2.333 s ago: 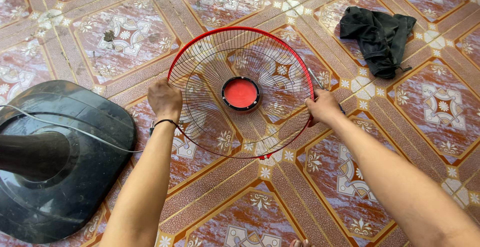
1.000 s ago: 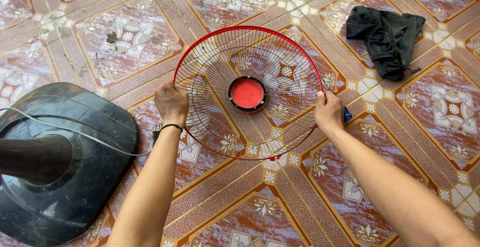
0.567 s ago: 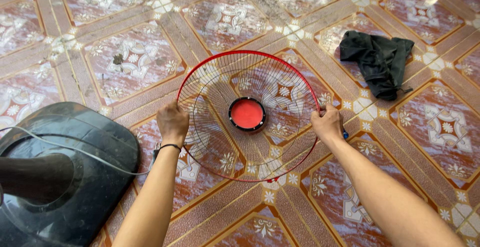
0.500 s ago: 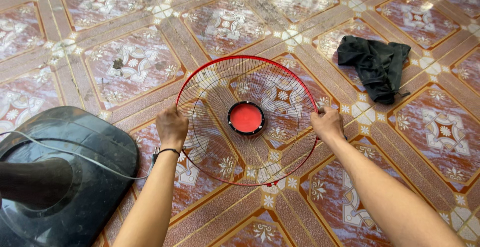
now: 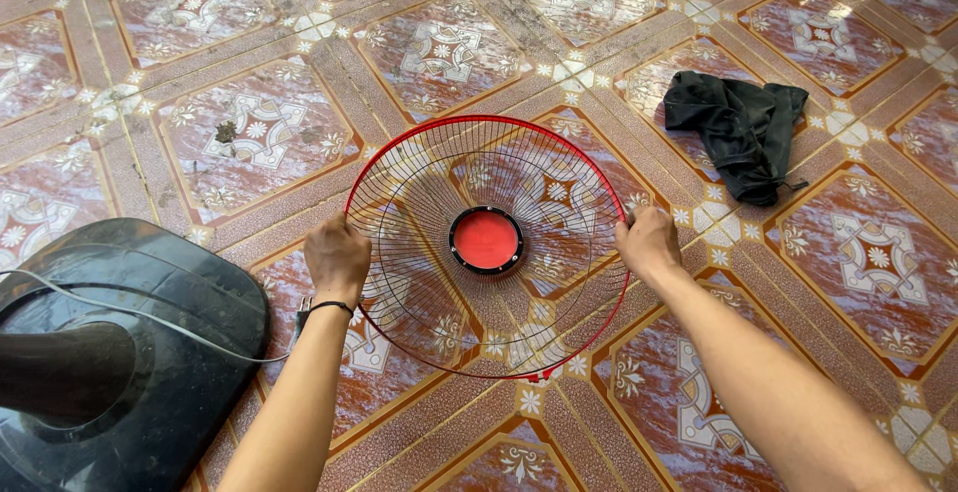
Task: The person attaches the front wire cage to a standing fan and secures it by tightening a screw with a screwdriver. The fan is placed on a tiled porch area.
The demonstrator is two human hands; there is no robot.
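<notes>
I have the red wire fan guard (image 5: 489,247) held flat above the tiled floor (image 5: 249,133), its red centre disc (image 5: 486,240) midway between my two grips. My left hand (image 5: 337,257) is clenched on the guard's left rim, my right hand (image 5: 649,245) clenched on the right rim. As I judge it, the guard is off the fan and in hand, not yet set anywhere. Left of my left grip sits the black fan base (image 5: 120,352) with its grey cord (image 5: 150,322); beyond my right grip lies a black cloth (image 5: 738,128).
</notes>
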